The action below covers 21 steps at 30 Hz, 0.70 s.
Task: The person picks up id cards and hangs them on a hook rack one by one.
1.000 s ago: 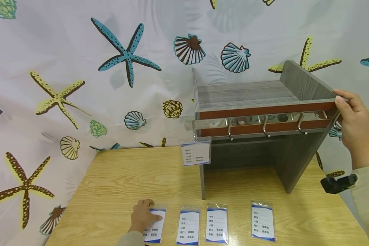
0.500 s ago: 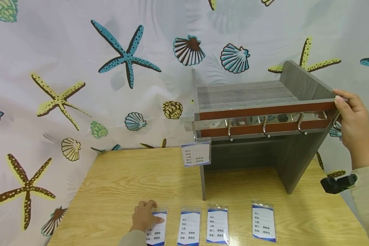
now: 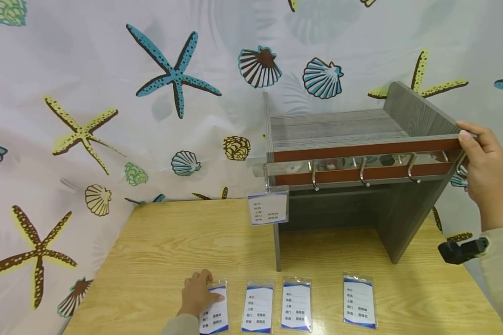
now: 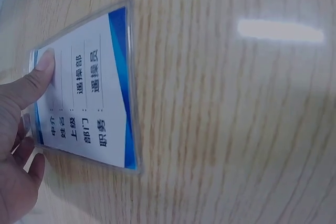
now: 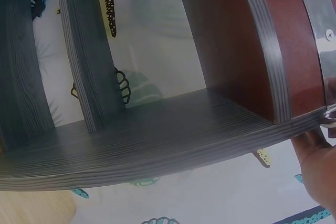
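At the front left of the table, my left hand [image 3: 196, 294] pinches the top end of a clear-sleeved ID badge [image 4: 89, 98]. In the left wrist view the thumb lies on its printed face and the fingers curl at the sleeve's top edge, partly hidden. My right hand [image 3: 485, 170] grips the front right corner of a grey wooden shelf [image 3: 335, 124]. The shelf carries a metal rail [image 3: 381, 160] with several hooks [image 3: 362, 172]. From the leftmost hook hangs another badge [image 3: 268, 209].
Three more badges, a left one [image 3: 257, 308], a middle one [image 3: 296, 304] and a right one [image 3: 359, 301], lie in a row on the wooden table [image 3: 184, 242]. A patterned curtain [image 3: 218, 28] hangs behind. The shelf's side panel [image 5: 121, 145] shows in the right wrist view.
The badge in my left hand has turned a little, its lower end swinging right. My left hand has barely shifted, and my right hand keeps its grip on the shelf.
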Motion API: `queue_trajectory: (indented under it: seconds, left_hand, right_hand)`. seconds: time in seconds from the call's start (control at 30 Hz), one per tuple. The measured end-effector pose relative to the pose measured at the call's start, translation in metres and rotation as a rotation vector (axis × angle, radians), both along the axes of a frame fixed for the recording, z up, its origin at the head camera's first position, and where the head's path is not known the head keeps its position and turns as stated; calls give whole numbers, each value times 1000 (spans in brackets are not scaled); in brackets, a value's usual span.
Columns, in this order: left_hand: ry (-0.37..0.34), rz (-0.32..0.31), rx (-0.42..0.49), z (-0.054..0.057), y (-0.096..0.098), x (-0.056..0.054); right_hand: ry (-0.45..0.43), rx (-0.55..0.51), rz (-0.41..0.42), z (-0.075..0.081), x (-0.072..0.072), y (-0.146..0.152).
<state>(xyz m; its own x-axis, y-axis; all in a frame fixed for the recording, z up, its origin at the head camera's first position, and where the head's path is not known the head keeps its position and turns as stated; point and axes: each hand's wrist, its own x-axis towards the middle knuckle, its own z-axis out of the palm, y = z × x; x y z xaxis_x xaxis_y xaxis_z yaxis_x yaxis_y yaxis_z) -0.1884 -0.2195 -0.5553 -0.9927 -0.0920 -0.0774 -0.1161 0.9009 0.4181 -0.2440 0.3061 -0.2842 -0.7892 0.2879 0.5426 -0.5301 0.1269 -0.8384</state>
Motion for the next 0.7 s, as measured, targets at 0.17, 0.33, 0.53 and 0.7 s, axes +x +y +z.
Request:
queue_trajectory:
  seconds: [0.17, 0.33, 0.53, 0.7]
  left_hand:
    - [17, -1, -14, 5, 4, 1]
    - [-23, 12, -55, 11, 4, 4]
    - [-13, 29, 71, 14, -2, 5]
    - [70, 30, 208, 11, -5, 2]
  right_hand:
    - [7, -26, 20, 0, -1, 0]
    - [19, -52, 46, -1, -2, 0]
    - [17, -50, 44, -1, -2, 0]
    - [7, -28, 30, -1, -2, 1]
